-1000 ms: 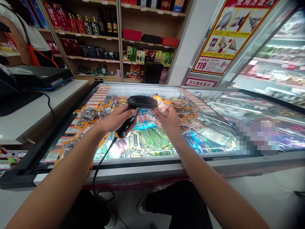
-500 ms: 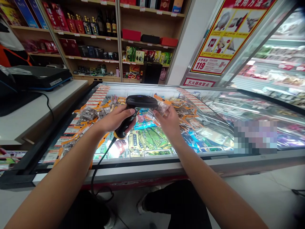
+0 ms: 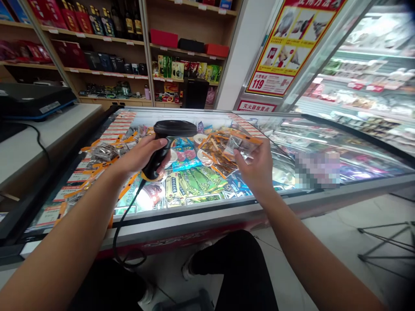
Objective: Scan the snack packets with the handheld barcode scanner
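My left hand point(image 3: 144, 153) is wrapped round the handle of a black barcode scanner point(image 3: 175, 128), its head pointing right and its cord hanging down over the freezer's front edge. In my right hand point(image 3: 256, 168) a small clear snack packet point(image 3: 241, 145) with orange ends is pinched between thumb and fingers. The packet is right of the scanner, apart from it. Just beneath it, a pile of similar orange-edged packets point(image 3: 218, 151) lies on the glass top of a chest freezer point(image 3: 181, 210). Another heap of such packets point(image 3: 105, 152) lies left of my left hand.
Bags of frozen goods point(image 3: 201, 181) show through the glass. A counter point(image 3: 81, 116) with a black scale point(image 3: 35, 101) stands at left. Shelves point(image 3: 191, 54) with bottles and boxes are behind. At lower right, thin black metal legs point(image 3: 385, 242) stand on the floor.
My right hand has moved right with the packet, away from the scanner's head. The scanner stays in my left hand. The whole view has shifted a little.
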Demonstrator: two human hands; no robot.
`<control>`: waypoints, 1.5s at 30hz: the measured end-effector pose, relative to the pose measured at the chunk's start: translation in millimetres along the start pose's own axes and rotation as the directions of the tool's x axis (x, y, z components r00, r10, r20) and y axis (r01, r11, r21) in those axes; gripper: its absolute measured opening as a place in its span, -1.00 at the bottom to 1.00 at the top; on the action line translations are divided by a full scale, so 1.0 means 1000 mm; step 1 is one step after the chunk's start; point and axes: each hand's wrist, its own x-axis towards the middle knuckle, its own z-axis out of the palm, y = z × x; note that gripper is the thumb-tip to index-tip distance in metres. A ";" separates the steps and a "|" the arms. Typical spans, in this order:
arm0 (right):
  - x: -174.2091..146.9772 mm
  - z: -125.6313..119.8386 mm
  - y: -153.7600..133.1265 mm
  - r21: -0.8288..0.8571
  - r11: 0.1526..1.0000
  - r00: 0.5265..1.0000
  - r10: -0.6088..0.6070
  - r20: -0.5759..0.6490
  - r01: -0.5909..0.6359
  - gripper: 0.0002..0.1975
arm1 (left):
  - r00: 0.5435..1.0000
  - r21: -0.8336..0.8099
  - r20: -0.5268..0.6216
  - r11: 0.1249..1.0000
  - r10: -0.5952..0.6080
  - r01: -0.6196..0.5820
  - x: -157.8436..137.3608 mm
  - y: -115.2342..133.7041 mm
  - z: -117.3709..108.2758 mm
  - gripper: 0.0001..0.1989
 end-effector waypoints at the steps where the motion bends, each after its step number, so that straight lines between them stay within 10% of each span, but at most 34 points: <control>1: 0.001 -0.012 0.016 -0.097 0.995 0.999 -0.023 -0.026 0.021 -0.56 | 1.000 -0.005 -0.013 1.000 -0.001 0.001 0.001 0.000 0.000 -0.57; 7: -0.010 -0.062 0.084 -0.335 0.941 0.970 0.042 0.239 0.041 -0.66 | 0.999 -0.097 -0.037 0.995 0.035 -0.038 0.003 -0.002 -0.006 -0.59; 13: -0.023 -0.057 0.066 -0.317 0.940 0.971 -0.050 0.234 0.125 -0.47 | 0.998 -0.170 -0.038 0.984 0.053 -0.058 -0.001 0.008 -0.009 -0.62; 17: -0.031 -0.016 0.022 -0.219 0.925 0.938 -0.260 0.231 0.310 -0.64 | 0.988 -0.212 -0.083 0.967 0.130 -0.145 -0.004 0.019 -0.015 -0.60; 24: -0.031 0.105 -0.046 0.031 0.922 0.710 -0.317 0.629 0.385 -0.59 | 0.948 -0.177 -0.295 0.969 0.116 -0.173 -0.015 0.038 -0.037 -0.45; 34: 0.040 0.216 -0.039 -0.016 0.904 0.676 -0.308 0.669 0.427 -0.57 | 0.916 -0.193 -0.384 0.959 0.120 -0.207 -0.006 0.028 -0.051 -0.44; 37: 0.043 0.211 -0.035 0.017 0.966 0.778 -0.217 0.589 0.256 -0.66 | 0.897 -0.194 -0.424 0.955 0.124 -0.224 -0.003 0.024 -0.044 -0.46; 40: 0.047 0.194 -0.027 0.241 0.957 0.884 0.033 0.466 -0.162 -0.66 | 0.874 -0.152 -0.478 0.973 0.084 -0.177 0.001 0.021 -0.032 -0.49; 45: 0.054 0.156 -0.014 0.511 0.710 0.867 0.311 0.391 -0.485 -0.64 | 0.924 -0.082 -0.380 0.993 0.047 -0.085 0.008 0.008 -0.010 -0.54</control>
